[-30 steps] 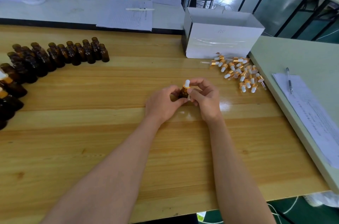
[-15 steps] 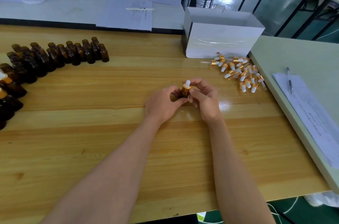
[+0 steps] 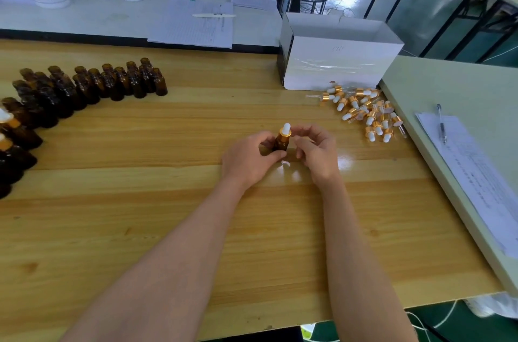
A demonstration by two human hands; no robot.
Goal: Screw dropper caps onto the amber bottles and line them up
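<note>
Item: amber bottle (image 3: pixel 281 143) with dropper cap (image 3: pixel 286 130) fitted, upright at mid-bench (image 3: pixel 168 215).
Hands: left hand (image 3: pixel 249 158) grips the bottle body; right hand (image 3: pixel 319 151) beside it, fingers loosely curled, apparently just clear of the cap. Uncapped bottles (image 3: pixel 92 83) stand far left; loose caps (image 3: pixel 364 114) lie right, by the white box (image 3: pixel 336 61).

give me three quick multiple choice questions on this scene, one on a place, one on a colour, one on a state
1. Where do the loose dropper caps lie?
A. in front of the white box
B. far left
C. nearest the camera

2. What colour is the collar of the held bottle's cap?
A. black
B. gold
C. blue

3. The held bottle, gripped by the left hand, is:
A. uncapped
B. lying flat
C. capped

Answers: 1 A, the pile sits at the box's foot; 2 B, a gold ring shows under the white bulb; 3 C, the cap sits on its neck.
</note>
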